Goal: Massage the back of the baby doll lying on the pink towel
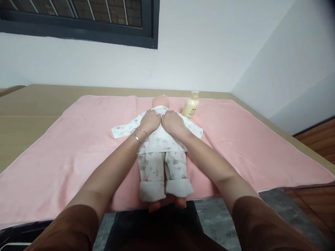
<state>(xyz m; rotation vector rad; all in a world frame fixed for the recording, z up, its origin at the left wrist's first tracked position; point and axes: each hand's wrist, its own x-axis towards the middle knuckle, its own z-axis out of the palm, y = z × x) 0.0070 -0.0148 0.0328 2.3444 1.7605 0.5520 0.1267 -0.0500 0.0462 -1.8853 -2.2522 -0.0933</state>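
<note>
A baby doll lies with its head away from me, dressed in a white printed shirt and matching trousers with turned-up cuffs. Its face does not show. My left hand, with a silver bangle at the wrist, is closed on the shirt's upper left part. Beside it, my right hand is closed on the shirt's upper right part. The thumbs nearly meet at the middle; the other fingertips are mostly hidden. Both shirt sleeves spread out sideways, and the doll's feet stick out of the cuffs.
A pale yellow bottle stands right of the doll's head. Under everything is a pink blanket, spread over a wooden table and reaching its front edge. Behind the table are a white wall and a dark-framed window.
</note>
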